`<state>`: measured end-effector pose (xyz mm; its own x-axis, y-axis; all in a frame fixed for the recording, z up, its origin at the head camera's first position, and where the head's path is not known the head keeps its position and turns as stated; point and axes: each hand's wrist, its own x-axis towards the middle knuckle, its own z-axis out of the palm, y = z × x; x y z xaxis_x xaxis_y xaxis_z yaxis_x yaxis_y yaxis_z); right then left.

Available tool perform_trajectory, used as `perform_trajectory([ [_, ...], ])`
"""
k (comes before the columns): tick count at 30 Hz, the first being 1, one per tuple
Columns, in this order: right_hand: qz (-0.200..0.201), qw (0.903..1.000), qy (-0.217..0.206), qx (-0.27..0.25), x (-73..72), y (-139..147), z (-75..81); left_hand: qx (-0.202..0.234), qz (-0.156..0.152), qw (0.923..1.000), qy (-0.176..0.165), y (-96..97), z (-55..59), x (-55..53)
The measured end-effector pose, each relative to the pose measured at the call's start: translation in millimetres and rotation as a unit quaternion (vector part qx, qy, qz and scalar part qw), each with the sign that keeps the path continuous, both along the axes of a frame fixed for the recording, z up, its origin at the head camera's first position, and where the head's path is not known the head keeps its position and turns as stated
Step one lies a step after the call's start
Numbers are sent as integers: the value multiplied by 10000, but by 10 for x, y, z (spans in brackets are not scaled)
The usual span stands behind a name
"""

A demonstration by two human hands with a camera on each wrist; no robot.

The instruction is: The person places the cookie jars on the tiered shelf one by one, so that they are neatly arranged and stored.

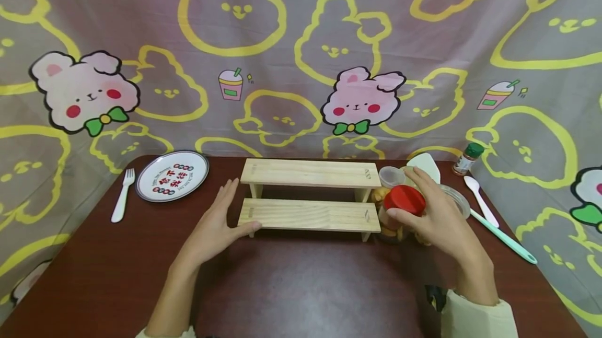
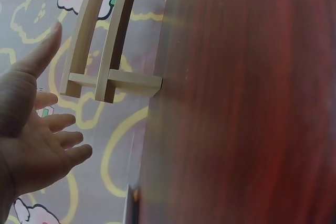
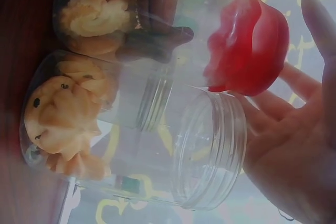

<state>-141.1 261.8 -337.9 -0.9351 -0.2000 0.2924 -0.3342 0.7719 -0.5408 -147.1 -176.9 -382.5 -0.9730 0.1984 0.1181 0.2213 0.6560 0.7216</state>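
Note:
A two-tier wooden rack stands in the middle of the table. My left hand is at its left end, fingers extended and thumb spread near the lower board's corner. In the left wrist view, that hand shows an empty palm. At the rack's right end my right hand reaches over a cluster of clear jars, thumb and fingers spread around a red lid. The right wrist view shows a lidless clear jar with piped cookies in its bottom; the fingers extend behind its rim and the red lid.
A white plate with red lettering and a white fork lie at left. Behind and beside the jars are a white spatula head, a mint handle, a white spoon and a green-capped spice bottle. A patterned curtain hangs behind.

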Motion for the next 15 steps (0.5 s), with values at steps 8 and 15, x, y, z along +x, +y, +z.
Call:
perform_trajectory([
  [8,-190,9992,270,230,-7,10,-27,215,-81,9996,-183,-2,-132,-68],
  [15,-273,9989,-55,388,-22,-3,-28,365,-79,9983,-446,4,-214,-69],
])
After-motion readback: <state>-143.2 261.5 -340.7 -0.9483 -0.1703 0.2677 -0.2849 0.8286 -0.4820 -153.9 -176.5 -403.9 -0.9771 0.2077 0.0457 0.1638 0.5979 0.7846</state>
